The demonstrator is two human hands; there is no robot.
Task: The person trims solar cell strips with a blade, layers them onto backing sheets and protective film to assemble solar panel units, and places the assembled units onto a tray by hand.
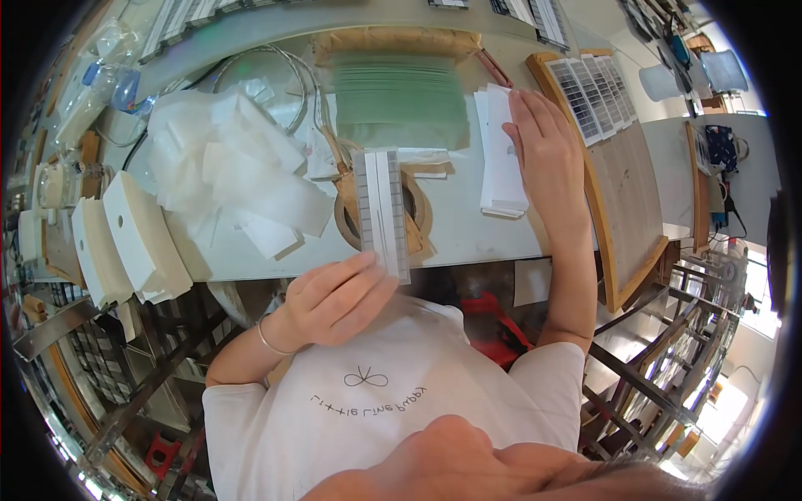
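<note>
In the head view, my left hand [342, 296] pinches the lower end of a narrow clear strip [380, 204] with a white band down its middle and small grid-like segments along both sides. The strip is held above a round roll of brown tape [418, 209] near the table's front edge. My right hand [547, 150] lies over the right side of a stack of white paper strips [499, 179], fingers stretched along it. Whether its thumb has lifted a sheet, I cannot tell. Behind the strip sits a stack of greenish glass sheets [401, 104].
Crumpled translucent white sheets [225, 167] spread over the left of the table. White foam blocks [142, 238] stand at the left edge. A wooden-framed board [622, 179] with gridded panels leans at the right. A brown wrapped bundle [397, 43] lies behind the glass.
</note>
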